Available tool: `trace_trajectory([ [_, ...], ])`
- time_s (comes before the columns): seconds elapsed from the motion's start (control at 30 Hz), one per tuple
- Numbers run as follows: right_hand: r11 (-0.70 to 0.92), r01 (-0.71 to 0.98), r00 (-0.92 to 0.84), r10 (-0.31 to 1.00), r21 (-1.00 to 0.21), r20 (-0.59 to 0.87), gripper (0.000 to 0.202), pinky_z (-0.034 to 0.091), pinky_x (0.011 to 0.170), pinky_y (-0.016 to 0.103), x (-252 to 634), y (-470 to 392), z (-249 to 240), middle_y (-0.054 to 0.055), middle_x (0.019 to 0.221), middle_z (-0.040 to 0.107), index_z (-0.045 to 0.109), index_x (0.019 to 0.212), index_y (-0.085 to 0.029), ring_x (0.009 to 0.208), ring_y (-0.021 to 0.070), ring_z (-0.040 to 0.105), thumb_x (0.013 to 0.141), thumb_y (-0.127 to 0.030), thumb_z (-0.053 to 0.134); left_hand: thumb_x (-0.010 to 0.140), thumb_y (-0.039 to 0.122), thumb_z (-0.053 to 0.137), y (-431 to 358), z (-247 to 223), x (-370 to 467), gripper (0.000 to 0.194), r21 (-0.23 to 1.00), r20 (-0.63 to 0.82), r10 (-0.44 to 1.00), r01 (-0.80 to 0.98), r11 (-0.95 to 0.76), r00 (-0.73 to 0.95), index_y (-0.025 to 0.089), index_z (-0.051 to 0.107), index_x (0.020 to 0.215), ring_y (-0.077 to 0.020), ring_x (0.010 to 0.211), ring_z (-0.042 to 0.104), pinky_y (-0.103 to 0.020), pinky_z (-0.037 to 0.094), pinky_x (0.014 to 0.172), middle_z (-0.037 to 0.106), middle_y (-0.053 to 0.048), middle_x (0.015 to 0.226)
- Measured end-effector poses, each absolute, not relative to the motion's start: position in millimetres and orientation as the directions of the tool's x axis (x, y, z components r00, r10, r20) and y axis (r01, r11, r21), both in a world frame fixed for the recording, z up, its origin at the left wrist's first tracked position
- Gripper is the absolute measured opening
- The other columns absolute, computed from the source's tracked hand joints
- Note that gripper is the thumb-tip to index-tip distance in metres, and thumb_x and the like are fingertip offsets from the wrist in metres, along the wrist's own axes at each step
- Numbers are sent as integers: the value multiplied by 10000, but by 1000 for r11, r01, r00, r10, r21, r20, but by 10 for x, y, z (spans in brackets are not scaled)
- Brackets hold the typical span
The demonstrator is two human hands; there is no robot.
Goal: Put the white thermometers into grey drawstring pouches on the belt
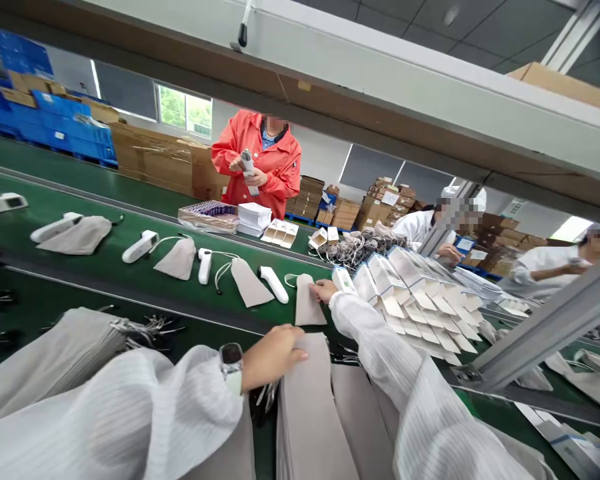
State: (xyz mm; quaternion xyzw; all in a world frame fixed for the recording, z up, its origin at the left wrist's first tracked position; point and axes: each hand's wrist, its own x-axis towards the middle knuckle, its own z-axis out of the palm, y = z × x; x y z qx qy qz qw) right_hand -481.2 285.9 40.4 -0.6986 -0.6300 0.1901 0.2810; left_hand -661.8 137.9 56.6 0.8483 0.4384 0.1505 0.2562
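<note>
My left hand (275, 357), with a watch on the wrist, rests at the top end of a stack of grey cloth pouches (313, 413); its fingers are partly blurred. Further forward, my right hand (324, 291) touches the upper right edge of a single grey pouch (309, 308) lying on the green belt (155, 293). Its fingertips are close together on the cloth. Left of that pouch lies a white handheld device (274, 285), then another pouch (250, 283) with its cord loose. More white devices and pouches alternate along the belt.
Open white boxes (420, 300) are piled right of my right hand, with a heap of grey corded items (365, 245) behind. A slanted metal post (545, 320) stands at the right. Across the line a person in red (265, 167) holds something; two people in white are at the right.
</note>
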Motion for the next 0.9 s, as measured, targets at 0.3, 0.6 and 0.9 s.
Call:
trace_trajectory([
  [0.3, -245, 819, 274, 962, -519, -21, 312, 395, 854, 422, -4307, 2748, 275, 88, 1101, 509, 491, 1093, -159, 1008, 204, 490, 795, -248, 512, 840, 216, 412, 1215, 584, -6536, 131, 507, 279, 810, 637, -580, 515, 193, 527, 781, -180, 877, 419, -332, 313, 764, 532, -3, 848],
  [0.6, -7, 252, 104, 994, -968, 20, 694, 514, 677, 351, -4294, 2088, 843, 14, 1023, 550, 47, 1289, -339, 806, 163, 613, 758, -366, 494, 829, 287, 422, 1344, 899, -6736, 145, 642, 28, 721, 541, -544, 692, 195, 529, 797, -148, 775, 492, -227, 338, 629, 541, 2, 824],
  [0.9, 110, -263, -270, 946, -959, 182, 892, 504, 662, 404, -4793, 1608, 965, -25, 953, 557, -49, 1255, -480, 757, 173, 617, 687, -259, 602, 857, 304, 395, 1309, 910, -6678, 191, 700, 195, 663, 371, -610, 722, 192, 523, 770, -101, 712, 454, -193, 347, 660, 464, 8, 826],
])
